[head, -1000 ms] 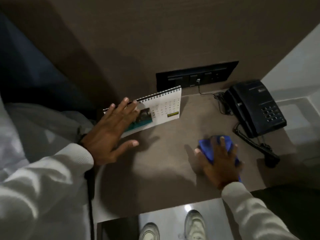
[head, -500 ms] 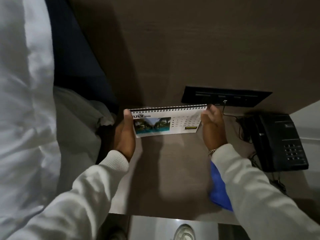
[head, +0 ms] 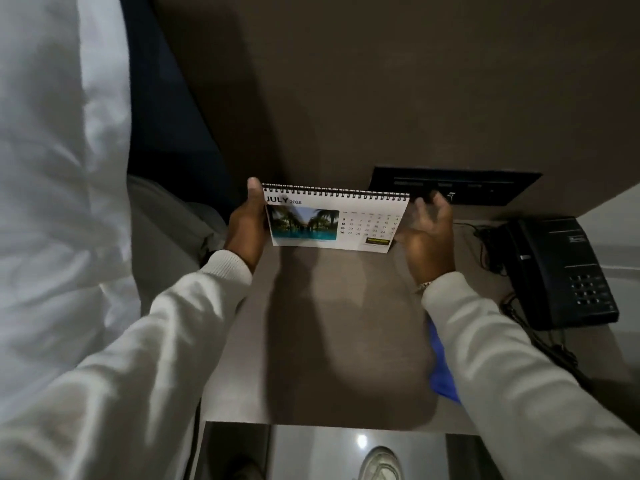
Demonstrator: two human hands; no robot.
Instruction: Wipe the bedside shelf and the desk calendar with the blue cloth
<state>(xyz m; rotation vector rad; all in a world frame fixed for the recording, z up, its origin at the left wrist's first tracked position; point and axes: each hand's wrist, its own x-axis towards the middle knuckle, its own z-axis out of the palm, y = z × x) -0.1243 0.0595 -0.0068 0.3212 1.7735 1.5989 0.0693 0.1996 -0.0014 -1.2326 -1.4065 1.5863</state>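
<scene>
Left hand (head: 246,226) grips the left edge of the desk calendar (head: 334,218), thumb raised along the upper corner by the spiral binding, fingers closed behind the card. Right hand (head: 429,233) is at the calendar's right edge with fingers spread and loosely curled; it is blurred, and whether it touches the card cannot be told. The calendar stands upright at the back of the bedside shelf (head: 329,306), its July page with a pool photograph facing the camera. The blue cloth (head: 442,372) lies on the shelf near the front right, largely hidden beneath the right sleeve (head: 502,368); neither hand holds it. Shadows of both arms fall across the shelf between calendar and front edge. Behind the right hand, a dark switch panel (head: 485,185) is set into the brown wall. A black telephone (head: 561,271) rests at the shelf's right end, its cords (head: 485,247) trailing toward the panel and past the cloth. White bedding (head: 59,168) fills the left side; a shoe (head: 381,462) shows on the floor below.
</scene>
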